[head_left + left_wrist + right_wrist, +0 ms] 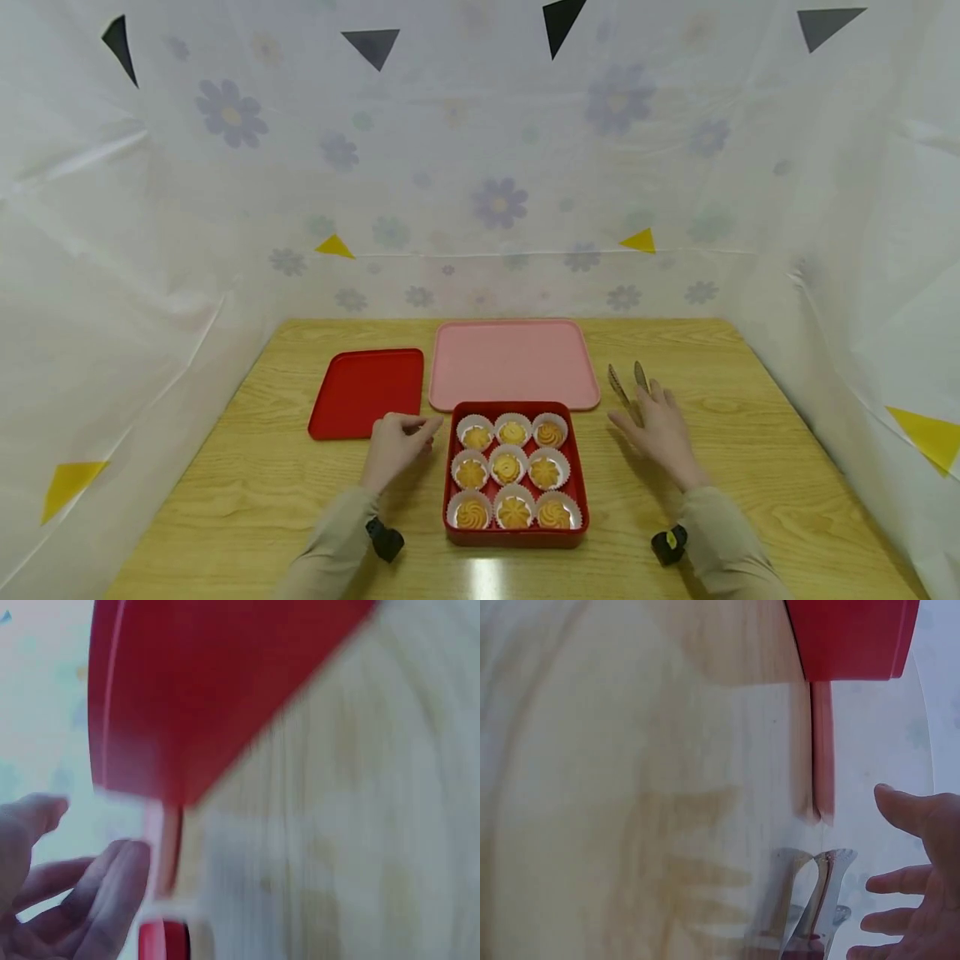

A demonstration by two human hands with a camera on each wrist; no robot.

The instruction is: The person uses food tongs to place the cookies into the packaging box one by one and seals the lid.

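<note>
A square red box (515,540) sits at the front middle of the table in the head view, filled with several piped cookies (507,467) in white paper cups. My left hand (397,450) hovers just left of the box, thumb and fingers loosely bent and apart in the left wrist view, with nothing between them. To the right of the box, my right hand (660,429) is over metal tongs (617,385), partly covering them in the head view. Its fingers are spread, and the right wrist view shows a gap between them and the tongs (821,900).
Behind the left hand lies a flat red square lid or tray (367,392). A pink rectangular tray (513,362) lies flat behind the box. White flower-printed sheeting (480,167) encloses the wooden table (247,500) at the back and sides.
</note>
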